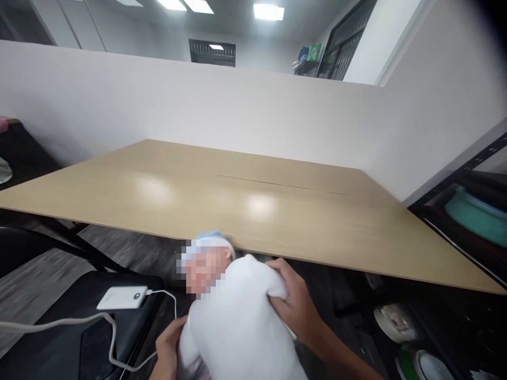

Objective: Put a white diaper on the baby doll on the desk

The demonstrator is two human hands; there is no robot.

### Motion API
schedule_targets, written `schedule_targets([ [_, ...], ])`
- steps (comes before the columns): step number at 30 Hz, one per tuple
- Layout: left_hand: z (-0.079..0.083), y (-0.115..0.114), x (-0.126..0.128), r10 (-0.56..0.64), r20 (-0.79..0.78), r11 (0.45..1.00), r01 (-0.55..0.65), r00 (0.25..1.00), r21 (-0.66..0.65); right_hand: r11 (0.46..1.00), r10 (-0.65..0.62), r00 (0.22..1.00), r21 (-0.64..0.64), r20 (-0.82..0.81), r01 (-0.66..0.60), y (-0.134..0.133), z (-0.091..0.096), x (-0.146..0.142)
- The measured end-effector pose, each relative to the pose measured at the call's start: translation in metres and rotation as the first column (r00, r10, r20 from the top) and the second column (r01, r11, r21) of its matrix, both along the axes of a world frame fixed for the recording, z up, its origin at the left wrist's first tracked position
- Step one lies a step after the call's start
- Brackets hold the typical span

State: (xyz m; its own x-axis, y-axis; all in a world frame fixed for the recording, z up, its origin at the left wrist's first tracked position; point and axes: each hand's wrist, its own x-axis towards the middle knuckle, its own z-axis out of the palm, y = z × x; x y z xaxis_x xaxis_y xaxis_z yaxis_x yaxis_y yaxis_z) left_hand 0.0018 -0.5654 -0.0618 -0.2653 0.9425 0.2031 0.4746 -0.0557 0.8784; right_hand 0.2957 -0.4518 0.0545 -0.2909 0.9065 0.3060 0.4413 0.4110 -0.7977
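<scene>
A baby doll point(241, 316) in a white garment and a light blue and white cap point(214, 240) is held at the table's front edge, its head toward the upper left. Its face is blurred out. My right hand point(295, 306) grips the white cloth at the doll's upper right side, thumb and fingers pinching a fold. On the lower left, my left hand point(170, 343) is closed against the doll's other side; part of this hand is cut off by the frame's bottom edge. The doll's lower body lies mostly outside the frame.
A wide wooden table point(190, 184) stretches ahead to a white wall point(237, 111). At left, a black chair point(59, 301) bears a white power bank point(123, 297), a cable point(79, 319) and a dark phone point(96, 348). Shelving with a teal item point(479, 216) stands at right.
</scene>
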Motion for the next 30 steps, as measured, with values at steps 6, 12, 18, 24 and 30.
schedule_targets([
  [6, 0.082, 0.081, 0.010, -0.343, -0.208, 0.937, 0.348, 0.916, -0.013, 0.965, -0.259, 0.955, 0.073, 0.144, 0.250, 0.023, 0.028, 0.051],
  [12, 0.143, 0.182, 0.018, -0.521, -0.345, 0.849, 0.517, 0.781, -0.111, 0.942, -0.336, 0.810, 0.156, 0.481, 0.298, 0.060, 0.041, 0.094],
  [18, 0.133, 0.231, 0.018, -0.504, -0.455, 0.857, 0.489, 0.735, -0.159, 0.939, -0.343, 0.802, 0.194, 0.489, 0.283, 0.087, 0.006, 0.118],
  [24, 0.112, 0.254, -0.005, -0.418, -0.587, 0.894, 0.427, 0.693, -0.132, 0.954, -0.300, 0.844, 0.125, 0.444, 0.274, 0.102, -0.022, 0.141],
  [30, 0.097, 0.319, -0.011, -0.360, -0.692, 0.898, 0.434, 0.625, -0.076, 0.959, -0.278, 0.852, 0.075, 0.444, 0.274, 0.158, -0.031, 0.142],
])
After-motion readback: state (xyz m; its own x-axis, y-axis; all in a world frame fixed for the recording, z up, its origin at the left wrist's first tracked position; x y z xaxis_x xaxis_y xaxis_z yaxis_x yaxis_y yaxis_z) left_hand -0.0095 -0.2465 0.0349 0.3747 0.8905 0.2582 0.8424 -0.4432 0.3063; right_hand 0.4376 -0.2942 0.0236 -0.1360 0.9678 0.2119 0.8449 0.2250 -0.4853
